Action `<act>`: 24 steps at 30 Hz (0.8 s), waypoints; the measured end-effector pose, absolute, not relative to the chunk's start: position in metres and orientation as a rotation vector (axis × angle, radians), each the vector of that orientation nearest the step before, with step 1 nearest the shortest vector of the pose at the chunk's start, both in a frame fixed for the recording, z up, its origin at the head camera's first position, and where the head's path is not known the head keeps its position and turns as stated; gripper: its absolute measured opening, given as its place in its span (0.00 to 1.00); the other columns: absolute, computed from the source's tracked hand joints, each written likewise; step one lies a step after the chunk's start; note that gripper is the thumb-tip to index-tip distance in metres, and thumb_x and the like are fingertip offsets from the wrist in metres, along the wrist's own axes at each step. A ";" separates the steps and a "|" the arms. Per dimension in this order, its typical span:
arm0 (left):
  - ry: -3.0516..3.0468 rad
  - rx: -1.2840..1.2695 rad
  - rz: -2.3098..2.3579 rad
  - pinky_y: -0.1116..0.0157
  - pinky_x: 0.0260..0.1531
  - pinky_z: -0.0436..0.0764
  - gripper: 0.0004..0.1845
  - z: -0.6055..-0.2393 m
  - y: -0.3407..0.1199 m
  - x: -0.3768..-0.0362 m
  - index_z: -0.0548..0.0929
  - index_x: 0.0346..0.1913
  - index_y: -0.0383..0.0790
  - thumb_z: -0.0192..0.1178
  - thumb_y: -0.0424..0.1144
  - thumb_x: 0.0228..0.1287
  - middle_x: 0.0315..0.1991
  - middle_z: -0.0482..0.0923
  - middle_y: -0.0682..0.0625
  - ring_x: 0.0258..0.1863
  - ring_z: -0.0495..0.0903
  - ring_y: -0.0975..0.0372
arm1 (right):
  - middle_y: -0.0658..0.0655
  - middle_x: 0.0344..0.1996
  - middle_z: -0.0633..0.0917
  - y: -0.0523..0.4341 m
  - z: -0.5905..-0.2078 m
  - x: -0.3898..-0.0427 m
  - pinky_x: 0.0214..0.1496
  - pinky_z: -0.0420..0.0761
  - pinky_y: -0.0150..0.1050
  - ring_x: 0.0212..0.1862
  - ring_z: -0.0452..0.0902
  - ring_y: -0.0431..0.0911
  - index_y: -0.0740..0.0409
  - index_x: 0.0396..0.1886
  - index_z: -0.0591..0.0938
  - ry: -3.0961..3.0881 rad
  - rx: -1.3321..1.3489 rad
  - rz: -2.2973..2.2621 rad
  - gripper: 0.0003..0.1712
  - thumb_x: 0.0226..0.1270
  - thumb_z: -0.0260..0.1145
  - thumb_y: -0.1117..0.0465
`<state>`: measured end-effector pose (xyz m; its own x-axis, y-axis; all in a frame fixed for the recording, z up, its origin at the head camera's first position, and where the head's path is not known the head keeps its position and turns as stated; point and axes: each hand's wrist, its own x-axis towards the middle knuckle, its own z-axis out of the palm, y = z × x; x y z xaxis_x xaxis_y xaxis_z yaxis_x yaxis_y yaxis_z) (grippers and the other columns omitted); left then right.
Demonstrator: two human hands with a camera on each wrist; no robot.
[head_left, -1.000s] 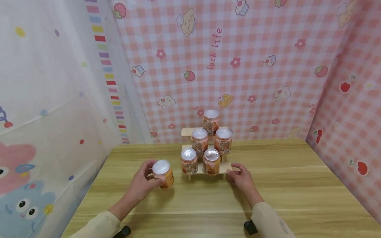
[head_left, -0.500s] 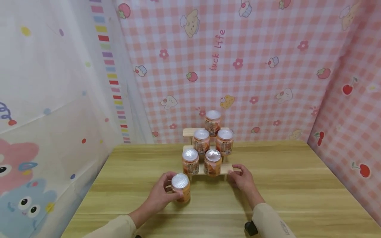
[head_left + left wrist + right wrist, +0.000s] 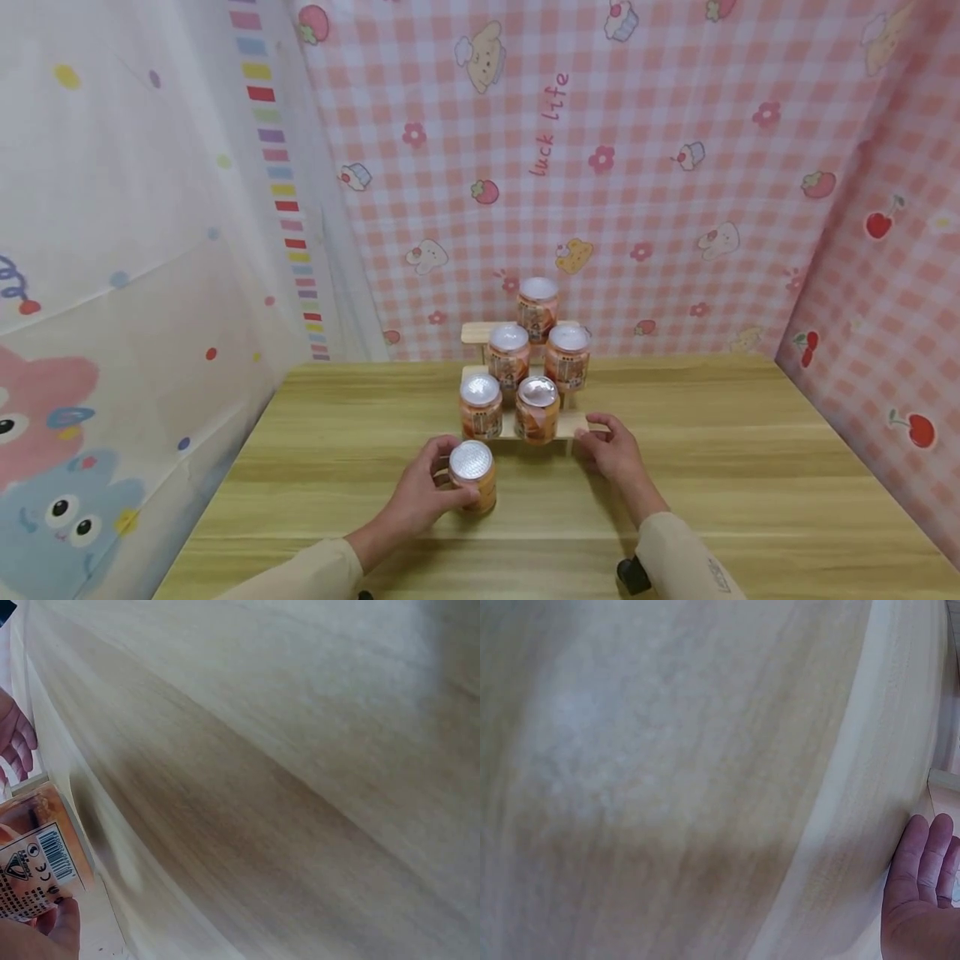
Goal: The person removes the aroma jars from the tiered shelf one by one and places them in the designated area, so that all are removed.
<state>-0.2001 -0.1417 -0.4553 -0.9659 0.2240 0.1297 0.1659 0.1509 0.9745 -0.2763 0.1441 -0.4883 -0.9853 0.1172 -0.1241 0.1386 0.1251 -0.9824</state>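
Note:
In the head view my left hand (image 3: 429, 490) grips an orange-labelled can (image 3: 476, 479) with a silver lid, thumb in front and fingers behind. The can is upright, in front of the small wooden tiered rack (image 3: 570, 425); whether it touches the table is unclear. Its barcode label (image 3: 56, 851) shows in the left wrist view. My right hand (image 3: 613, 457) rests at the right end of the rack's lowest tier, its fingers (image 3: 930, 859) fairly straight in the right wrist view. Similar cans stand on the rack: two on the lowest tier, two on the middle, one on top (image 3: 537, 310).
The rack stands near the back of a wood-grain table (image 3: 712, 467). Behind it hangs a pink checked cloth (image 3: 645, 200), and a white patterned cloth (image 3: 165, 208) hangs at the left. Table surface stretches on both sides of the rack.
My left hand has carried its can rightward and towards me, to in front of the rack, slowing over the last half second. The right hand stays at the rack's end.

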 end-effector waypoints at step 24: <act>2.499 0.394 1.953 0.49 0.52 0.66 0.38 -0.465 -0.168 -0.222 0.64 0.61 0.41 0.71 0.38 0.46 0.55 0.68 0.45 0.56 0.66 0.50 | 0.65 0.40 0.78 0.146 -0.491 -0.278 0.30 0.79 0.45 0.34 0.78 0.49 0.63 0.52 0.70 2.367 0.259 -2.037 0.21 0.61 0.63 0.63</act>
<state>-0.2222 -0.1680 -0.4649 -0.9682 0.1592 0.1930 0.2258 0.2236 0.9482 -0.2777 0.1459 -0.4908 -0.9864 0.1195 -0.1133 0.1298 0.1409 -0.9815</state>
